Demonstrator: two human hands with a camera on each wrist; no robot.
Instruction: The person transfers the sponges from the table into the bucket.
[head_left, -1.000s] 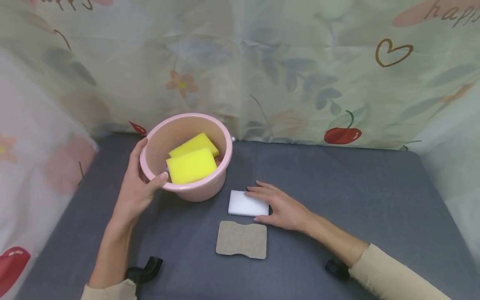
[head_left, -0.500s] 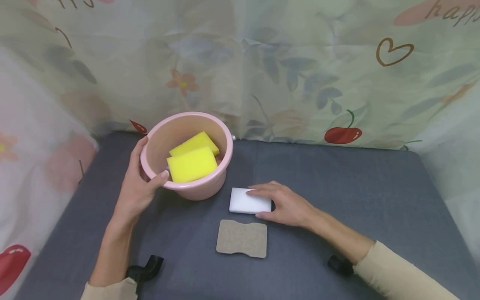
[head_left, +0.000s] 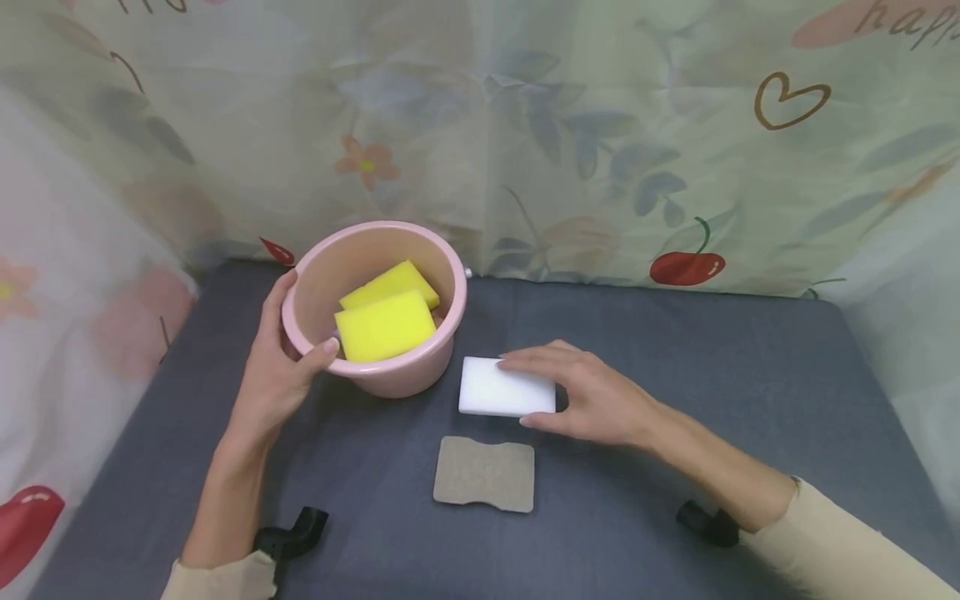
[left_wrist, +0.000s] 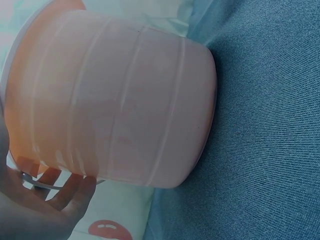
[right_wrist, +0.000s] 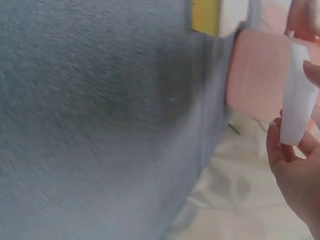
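Note:
My left hand (head_left: 273,375) grips the rim of a pink bucket (head_left: 405,375) at its left side, thumb over the edge. In the left wrist view, the fingers (left_wrist: 80,195) lie against the bucket's outer wall (left_wrist: 125,100), by its thin handle. Inside are two yellow sponges, one (head_left: 386,327) leaning in front of the other (head_left: 390,285). My right hand (head_left: 592,396) holds a flat white sponge (head_left: 491,389) by its right end, thumb on the near edge and fingers on the far one. The right wrist view shows this sponge (right_wrist: 297,100) raised off the table.
A grey scrub sponge (head_left: 483,475) with notched sides lies on the dark table (head_left: 675,358), nearer than the white one. Its side (right_wrist: 205,15) looks yellow in the right wrist view. Behind the bucket hangs a patterned cloth (head_left: 585,167). Black wrist mounts (head_left: 292,533) sit near both sleeves.
My right hand has closed its fingers on the white sponge and lifted it, shifting slightly right and away. The left hand and bucket stay nearly still.

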